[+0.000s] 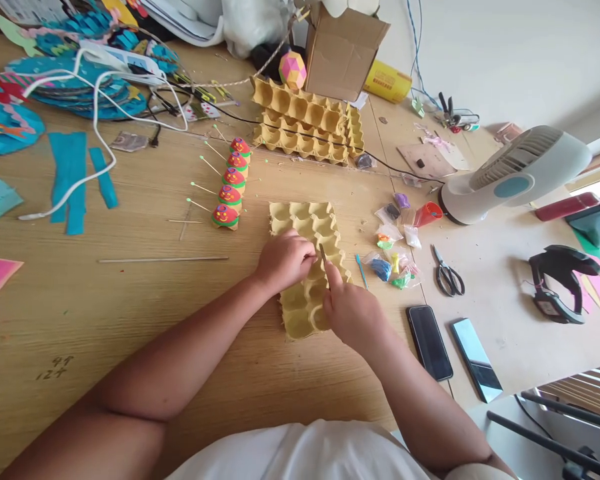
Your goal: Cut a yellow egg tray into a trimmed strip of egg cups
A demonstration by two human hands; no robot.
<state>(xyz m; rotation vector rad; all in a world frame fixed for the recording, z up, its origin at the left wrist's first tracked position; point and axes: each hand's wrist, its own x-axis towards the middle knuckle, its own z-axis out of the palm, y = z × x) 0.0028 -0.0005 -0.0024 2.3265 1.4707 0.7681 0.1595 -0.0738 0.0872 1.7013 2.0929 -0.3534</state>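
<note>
Egg carton (304, 300) lay hollows-up on the wooden table (130, 313), the broadest thing in view, which spread out all around it. Next in size, a white fan (515, 173) stood beyond the carton and to its right, and a group of egg trays (300, 120) lay past its far end. The carton itself looked like moulded paper pulp: probably light, fairly stiff along its ridges and not slippery, yet thin-walled and easy to tear or crush. Its outer rim or a ridge between hollows seemed the surest hold, with gentle pressure and fingers clear of the blade. Off its far left corner stood a row of red and green cups (231, 177). At the carton's right side, the right hand (353, 310) was folded, forefinger stretched forward; on its left side, the left hand (287, 257) rested with fingers curled and drawn together, though whether they pinched the card I could not tell. A black phone (430, 343) and scissors (447, 275) lay to the carton's right. Smallest was a slim knife (323, 253), gripped by the right hand, its blade over the carton's middle, just beside the left fingers.
</note>
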